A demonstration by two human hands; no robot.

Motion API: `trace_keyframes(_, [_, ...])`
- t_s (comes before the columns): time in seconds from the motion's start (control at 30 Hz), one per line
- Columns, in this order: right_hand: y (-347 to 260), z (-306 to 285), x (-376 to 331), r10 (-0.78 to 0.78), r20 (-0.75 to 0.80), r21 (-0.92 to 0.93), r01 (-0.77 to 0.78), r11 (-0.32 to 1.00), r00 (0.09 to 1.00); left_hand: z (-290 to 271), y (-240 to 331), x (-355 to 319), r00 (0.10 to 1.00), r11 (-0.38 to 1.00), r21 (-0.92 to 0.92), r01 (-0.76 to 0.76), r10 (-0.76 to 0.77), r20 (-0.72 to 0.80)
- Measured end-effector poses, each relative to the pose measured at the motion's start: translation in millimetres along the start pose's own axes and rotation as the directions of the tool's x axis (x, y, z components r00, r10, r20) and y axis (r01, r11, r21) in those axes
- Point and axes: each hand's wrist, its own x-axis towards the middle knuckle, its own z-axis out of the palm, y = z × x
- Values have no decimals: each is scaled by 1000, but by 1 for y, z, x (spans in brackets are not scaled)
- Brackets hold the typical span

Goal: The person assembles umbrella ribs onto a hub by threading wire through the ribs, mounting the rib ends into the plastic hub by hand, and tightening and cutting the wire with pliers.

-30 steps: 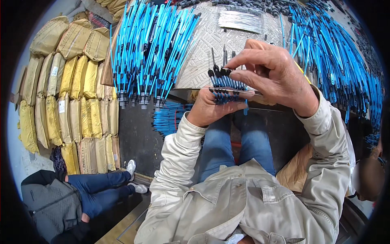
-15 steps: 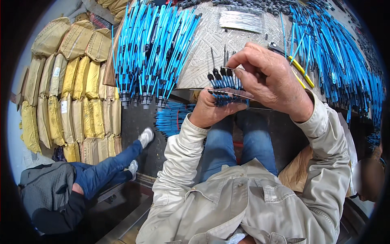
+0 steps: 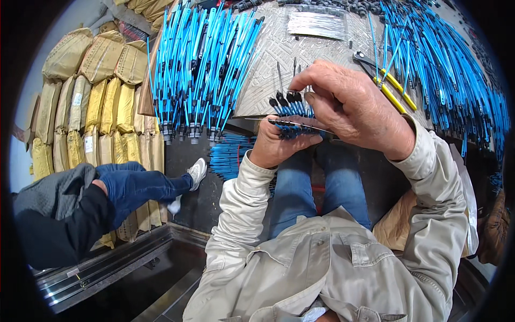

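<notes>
- And in the left hand (image 3: pixel 271 146), a small cluster of blue strips with black heads (image 3: pixel 290 107) is being gripped, pressed between the thumb and the folded fingers.
- That cluster is held above the person's lap, just before the near edge of the pale, patterned tabletop (image 3: pixel 255 88), with the black heads and thin dark stems pointed up and away.
- Over comes the right hand (image 3: pixel 346 110): thumb and forefinger are curled toward each other at the black heads, the other fingers tucked in; whether anything thin is pinched there cannot be told.
- Beside the right hand, yellow-handled pliers (image 3: pixel 398 89) are laid on the tabletop, handles apart.
- Farther back, a clear bag of silvery wires (image 3: pixel 316 24) is laid flat, with dark fittings (image 3: pixel 365 6) heaped behind.
- On the left, a big pile of blue strips (image 3: pixel 201 64) is stacked; on the right, another heap of blue strips (image 3: pixel 437 72) is spread.
- Lower down, a blue bundle (image 3: pixel 225 155) is seen, while brown and yellow packages (image 3: pixel 111 104) are stacked on the far left, near a seated co-worker (image 3: pixel 145 185).
</notes>
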Motion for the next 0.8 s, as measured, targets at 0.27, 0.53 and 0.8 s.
trace_keyframes(0.27, [-9,-12,-2,19,122,71,-28,997,992,4,6,-4,1000,999,-47,16,-16,20])
trace_keyframes(0.53, [7,-9,8,-56,149,91,43,995,987,-6,3,8,996,996,-63,-67,70,47])
trace_keyframes(0.8, [5,6,2,-45,-10,20,45,999,999,-13,-5,2,998,996,-72,49,-48,29])
